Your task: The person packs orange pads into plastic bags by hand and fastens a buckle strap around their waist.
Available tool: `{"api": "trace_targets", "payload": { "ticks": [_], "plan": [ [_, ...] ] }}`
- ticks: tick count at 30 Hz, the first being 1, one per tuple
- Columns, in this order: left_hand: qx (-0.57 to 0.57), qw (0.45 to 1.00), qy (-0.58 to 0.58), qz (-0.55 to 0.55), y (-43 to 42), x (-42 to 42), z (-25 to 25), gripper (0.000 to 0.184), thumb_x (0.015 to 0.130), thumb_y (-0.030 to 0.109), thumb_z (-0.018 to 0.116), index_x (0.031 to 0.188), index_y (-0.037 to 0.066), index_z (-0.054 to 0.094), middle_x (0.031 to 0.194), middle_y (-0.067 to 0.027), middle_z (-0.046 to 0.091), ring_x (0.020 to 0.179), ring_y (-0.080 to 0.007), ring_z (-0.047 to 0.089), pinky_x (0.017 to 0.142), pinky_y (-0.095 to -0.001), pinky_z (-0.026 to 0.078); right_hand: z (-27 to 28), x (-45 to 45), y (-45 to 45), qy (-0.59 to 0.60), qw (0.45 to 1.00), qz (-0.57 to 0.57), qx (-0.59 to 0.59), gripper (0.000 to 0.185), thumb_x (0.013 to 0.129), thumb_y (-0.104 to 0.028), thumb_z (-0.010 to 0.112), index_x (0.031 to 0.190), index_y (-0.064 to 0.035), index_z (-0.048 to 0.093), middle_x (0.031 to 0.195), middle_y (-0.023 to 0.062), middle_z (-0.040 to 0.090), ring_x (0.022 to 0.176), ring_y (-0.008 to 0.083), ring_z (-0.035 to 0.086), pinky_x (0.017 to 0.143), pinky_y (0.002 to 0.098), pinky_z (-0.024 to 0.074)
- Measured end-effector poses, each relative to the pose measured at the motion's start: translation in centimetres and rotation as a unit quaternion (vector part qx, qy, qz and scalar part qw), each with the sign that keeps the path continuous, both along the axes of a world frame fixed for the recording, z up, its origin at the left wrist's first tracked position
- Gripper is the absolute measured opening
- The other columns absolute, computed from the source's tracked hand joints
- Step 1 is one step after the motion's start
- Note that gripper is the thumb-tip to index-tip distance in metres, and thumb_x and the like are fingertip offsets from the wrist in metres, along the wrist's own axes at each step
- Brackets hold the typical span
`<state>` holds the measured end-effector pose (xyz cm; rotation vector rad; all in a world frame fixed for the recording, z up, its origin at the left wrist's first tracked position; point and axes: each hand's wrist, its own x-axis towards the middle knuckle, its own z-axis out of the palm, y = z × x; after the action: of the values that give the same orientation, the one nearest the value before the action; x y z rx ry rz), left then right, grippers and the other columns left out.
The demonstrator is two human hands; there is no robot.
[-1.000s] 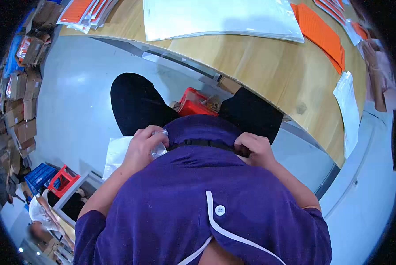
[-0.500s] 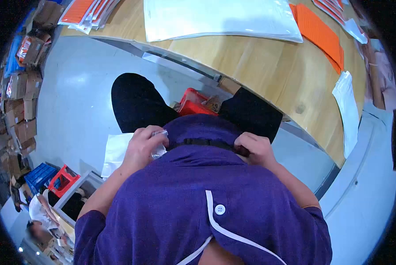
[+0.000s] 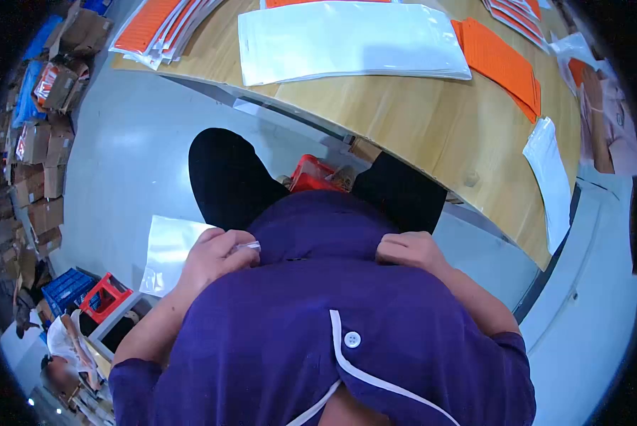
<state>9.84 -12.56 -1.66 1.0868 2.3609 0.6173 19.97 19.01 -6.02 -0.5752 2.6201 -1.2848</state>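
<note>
My left hand is closed at the left side of the waist, gripping a clear and white plastic bag that hangs out to the left. My right hand is curled against the purple shirt at the right side of the waist; its fingers are closed and appear to pinch the shirt's cloth. Between both hands the shirt lies over the waist. Beyond the knees, on the wooden table, lies a stack of white plastic bags, with orange sheets to its right.
More orange packs lie at the table's far left. A folded white bag rests on the right edge. A red container sits under the table. Cardboard boxes and a seated person are at left; another person's arm shows at right.
The black strap at the waist is now covered by the shirt. My left hand has moved left and down, and more of its bag shows. The table appears lower in view.
</note>
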Motion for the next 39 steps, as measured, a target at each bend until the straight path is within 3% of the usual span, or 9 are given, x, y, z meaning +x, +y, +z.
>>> {"api": "trace_targets", "payload": {
  "ticks": [3, 7, 10, 12, 15, 17, 22, 32, 39],
  "plan": [
    [-0.016, 0.999, -0.023, -0.028, -0.6, -0.6, -0.5, 0.009, 0.083, 0.015, 0.062, 0.089, 0.008, 0.063, 0.106, -0.0075, 0.061, 0.09, -0.0247, 0.057, 0.088, -0.034, 0.043, -0.4, -0.1, 0.5, -0.027, 0.999, 0.017, -0.009, 0.008, 0.078, -0.012, 0.061, 0.076, -0.0074, 0.054, 0.072, 0.0022, 0.053, 0.058, 0.0181, 0.047, 0.056, 0.0287, 0.0367],
    [-0.008, 0.987, -0.159, 0.014, -1.5, -1.8, 0.2, 0.013, 0.082, 0.017, 0.067, 0.091, 0.008, 0.063, 0.104, -0.0092, 0.061, 0.089, -0.0259, 0.058, 0.085, -0.0349, 0.045, 1.1, -0.9, 1.8, -0.249, 0.96, -0.012, -0.132, 0.007, 0.079, -0.011, 0.06, 0.082, -0.0073, 0.055, 0.075, 0.0019, 0.056, 0.061, 0.0166, 0.051, 0.057, 0.0289, 0.0388],
    [-0.008, 0.981, -0.193, 0.034, -1.8, -2.8, 0.2, 0.016, 0.079, 0.017, 0.07, 0.092, 0.008, 0.064, 0.103, -0.01, 0.06, 0.089, -0.0265, 0.058, 0.083, -0.0355, 0.045, 1.0, -2.2, 2.7, -0.333, 0.935, -0.014, -0.119, 0.006, 0.084, -0.009, 0.058, 0.081, -0.0047, 0.062, 0.07, 0.0018, 0.057, 0.06, 0.0126, 0.05, 0.056, 0.0262, 0.0393],
    [-0.007, 0.971, -0.233, 0.051, -2.0, -3.1, -0.3, 0.02, 0.077, 0.017, 0.072, 0.093, 0.008, 0.064, 0.102, -0.0107, 0.06, 0.09, -0.0271, 0.058, 0.081, -0.0361, 0.046, -1.1, -2.5, 3.3, -0.416, 0.872, -0.125, -0.225, 0.021, 0.093, -0.014, 0.053, 0.086, -0.0007, 0.066, 0.067, 0.0018, 0.056, 0.058, 0.0097, 0.048, 0.055, 0.0218, 0.0392],
    [-0.008, 0.98, -0.183, 0.075, -2.4, -3.5, -2.2, 0.021, 0.076, 0.015, 0.074, 0.093, 0.008, 0.064, 0.102, -0.011, 0.06, 0.09, -0.0278, 0.058, 0.08, -0.0366, 0.046, -6.4, -3.3, 2.6, -0.366, 0.894, -0.174, -0.193, 0.025, 0.096, -0.014, 0.049, 0.093, 0.0028, 0.067, 0.075, 0.0038, 0.062, 0.064, 0.0111, 0.053, 0.061, 0.0223, 0.0444],
    [-0.005, 0.987, -0.124, 0.098, -2.7, -3.7, -3.5, 0.022, 0.074, 0.013, 0.075, 0.093, 0.008, 0.064, 0.103, -0.0112, 0.06, 0.089, -0.0286, 0.059, 0.079, -0.0371, 0.046, -9.2, -4.0, 2.3, -0.331, 0.902, -0.14, -0.238, 0.027, 0.096, -0.013, 0.048, 0.105, 0.0037, 0.067, 0.093, 0.0073, 0.068, 0.079, 0.0142, 0.06, 0.075, 0.0239, 0.0479],
    [-0.052, 0.989, -0.055, 0.127, -4.3, -3.8, -4.7, 0.023, 0.075, 0.012, 0.074, 0.095, 0.007, 0.065, 0.105, -0.0123, 0.06, 0.092, -0.0305, 0.06, 0.083, -0.038, 0.046, -12.3, -7.4, 2.3, -0.294, 0.904, -0.079, -0.3, 0.03, 0.096, -0.012, 0.048, 0.118, -0.0008, 0.065, 0.115, 0.009, 0.067, 0.097, 0.0163, 0.061, 0.088, 0.0266, 0.0459],
    [-0.125, 0.976, -0.037, 0.175, -7.0, -2.3, -7.4, 0.026, 0.075, 0.013, 0.074, 0.099, 0.007, 0.066, 0.113, -0.0147, 0.06, 0.099, -0.0329, 0.061, 0.091, -0.0399, 0.045, -12.3, -6.4, -1.4, -0.4, 0.9, -0.008, -0.171, 0.034, 0.097, -0.014, 0.046, 0.127, -0.0067, 0.061, 0.129, 0.0063, 0.062, 0.108, 0.0181, 0.061, 0.095, 0.0264, 0.0429],
    [-0.132, 0.972, -0.044, 0.189, -7.1, -2.3, -7.7, 0.026, 0.076, 0.013, 0.073, 0.1, 0.007, 0.067, 0.115, -0.0149, 0.06, 0.1, -0.0328, 0.06, 0.092, -0.0394, 0.045, -9.2, -6.4, -0.9, -0.328, 0.932, 0.03, -0.154, 0.035, 0.099, -0.014, 0.044, 0.128, -0.0043, 0.059, 0.129, 0.0084, 0.061, 0.112, 0.0206, 0.06, 0.098, 0.0276, 0.0423]
  ]
}}
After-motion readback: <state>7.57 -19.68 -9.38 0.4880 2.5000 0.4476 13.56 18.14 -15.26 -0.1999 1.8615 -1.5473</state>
